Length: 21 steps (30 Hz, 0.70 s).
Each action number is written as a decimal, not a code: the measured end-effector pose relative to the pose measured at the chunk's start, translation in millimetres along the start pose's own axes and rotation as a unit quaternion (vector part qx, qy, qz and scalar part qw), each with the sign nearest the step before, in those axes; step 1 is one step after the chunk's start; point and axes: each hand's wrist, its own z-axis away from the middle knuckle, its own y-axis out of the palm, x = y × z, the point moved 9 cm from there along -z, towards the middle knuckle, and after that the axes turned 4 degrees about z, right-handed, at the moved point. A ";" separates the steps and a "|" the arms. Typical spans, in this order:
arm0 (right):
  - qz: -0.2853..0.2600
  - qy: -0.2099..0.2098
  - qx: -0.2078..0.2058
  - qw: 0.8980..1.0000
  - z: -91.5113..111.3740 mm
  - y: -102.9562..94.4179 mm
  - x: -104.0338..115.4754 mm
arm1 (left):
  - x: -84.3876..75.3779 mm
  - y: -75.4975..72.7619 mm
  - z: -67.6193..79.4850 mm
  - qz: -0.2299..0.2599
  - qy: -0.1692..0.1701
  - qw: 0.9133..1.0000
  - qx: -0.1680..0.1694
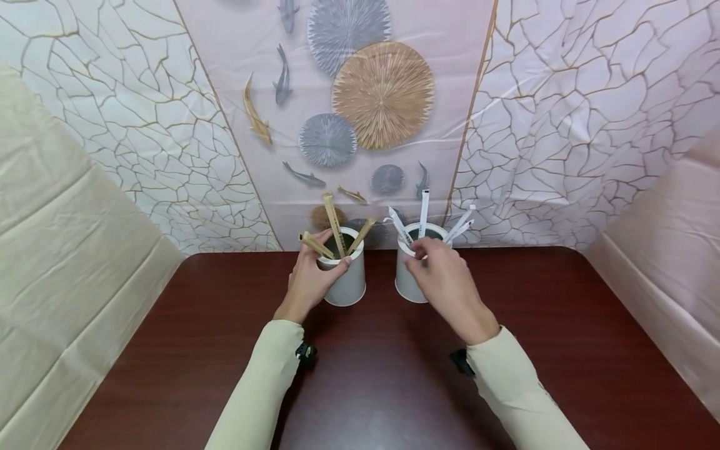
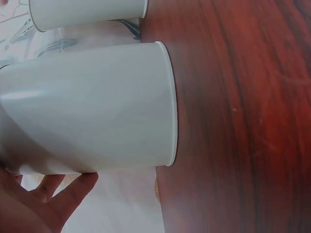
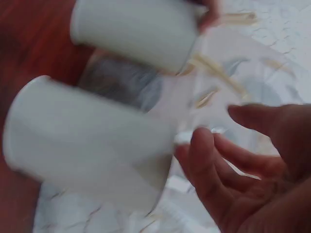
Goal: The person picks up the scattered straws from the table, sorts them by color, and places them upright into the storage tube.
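In the head view my left hand (image 1: 310, 278) holds a light grey can (image 1: 347, 284) near its top, thumb across the front of the rim and fingers round the far left side. Slim tan wrapped sticks (image 1: 333, 219) with dark print lean out of that can. My right hand (image 1: 450, 284) is at the front rim of a second grey can (image 1: 409, 281), its fingers bent and nothing seen between them. Slim white wrapped sticks (image 1: 424, 212) stand in this one. The right wrist view shows the thumb (image 3: 257, 119) apart from the fingers (image 3: 204, 160), close to the can's mouth.
Both cans stand side by side near the back edge of a dark red-brown table (image 1: 360, 381). Right behind them hangs a patterned cloth (image 1: 382, 94). Beige fabric walls (image 1: 73, 262) close in the left and right sides.
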 end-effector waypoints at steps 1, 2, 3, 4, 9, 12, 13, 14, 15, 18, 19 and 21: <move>0.002 0.002 -0.024 1.000 2.9 -2.4 -6.7 | 0.9 -0.7 -0.3 0.000 0.002 1.000 0.000; 0.004 0.004 -0.045 0.999 5.8 -3.6 -13.2 | 1.9 -1.5 -0.3 0.000 0.004 1.000 -0.001; 0.006 0.003 -0.063 0.998 8.7 -3.3 -19.3 | 2.9 -2.3 -0.1 -0.001 0.006 1.000 -0.002; 0.009 0.002 -0.077 0.997 11.5 -1.8 -24.6 | 4.1 -2.9 0.1 -0.003 0.009 1.000 -0.003; 0.011 -0.024 -0.117 0.993 20.9 14.5 -41.4 | 7.8 -6.6 2.6 0.002 0.023 1.000 -0.014; 0.001 -0.041 -0.133 0.990 24.1 21.1 -44.9 | 7.3 -6.7 2.8 0.005 0.037 0.999 -0.016; -0.003 -0.046 -0.136 0.990 25.0 22.7 -45.4 | 7.5 -6.5 2.7 0.003 0.041 0.999 -0.017; -0.005 -0.052 -0.139 0.989 25.8 24.0 -45.5 | 7.2 -6.1 2.4 0.002 0.046 0.999 -0.016; -0.008 -0.057 -0.140 0.989 26.5 25.4 -45.6 | 7.2 -5.9 2.5 0.000 0.050 0.999 -0.014; -0.010 -0.068 -0.133 0.989 28.8 29.2 -46.2 | 9.0 -6.2 4.5 -0.007 0.041 0.999 -0.006; -0.010 -0.070 -0.129 0.989 29.6 29.8 -46.9 | 9.5 -7.0 5.8 -0.011 0.035 0.999 -0.003; -0.011 -0.067 -0.122 0.990 31.5 29.1 -49.4 | 9.6 -10.6 9.7 -0.020 0.024 1.000 0.002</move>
